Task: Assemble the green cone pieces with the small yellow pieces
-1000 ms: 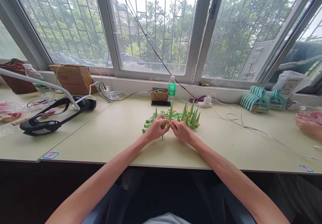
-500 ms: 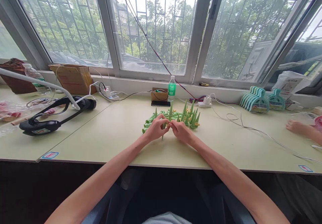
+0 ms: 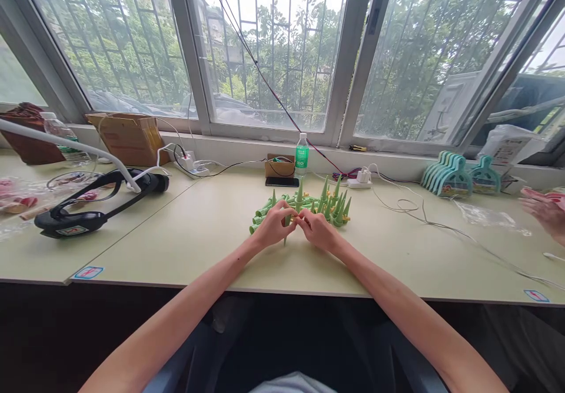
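Note:
My left hand [image 3: 274, 225] is closed in a pinch around a slim green pointed piece [image 3: 287, 220], whose tip pokes out below the fingers. Right beside it, my right hand [image 3: 318, 230] is closed too, its fingertips meeting those of the left at a small orange-yellow bit [image 3: 296, 217]. The fingers hide most of what they grip. Just behind the hands, a green cone [image 3: 299, 195] points upward. Several green spikes [image 3: 339, 209] with yellow bits at their bases stand to the right, and green tubes [image 3: 263, 210] lie to the left.
A phone [image 3: 282, 182], a small cardboard box [image 3: 279, 168] and a water bottle [image 3: 302, 155] stand at the back. A black headset [image 3: 75, 222] lies left; white cables [image 3: 445, 226] cross the right side. Another person's hand [image 3: 545, 212] is at far right.
My two hands stay nearly in place, with only small shifts at the fingertips. At far right, the other person's hand has risen and moved right, and a clear plastic bag now shows on the table.

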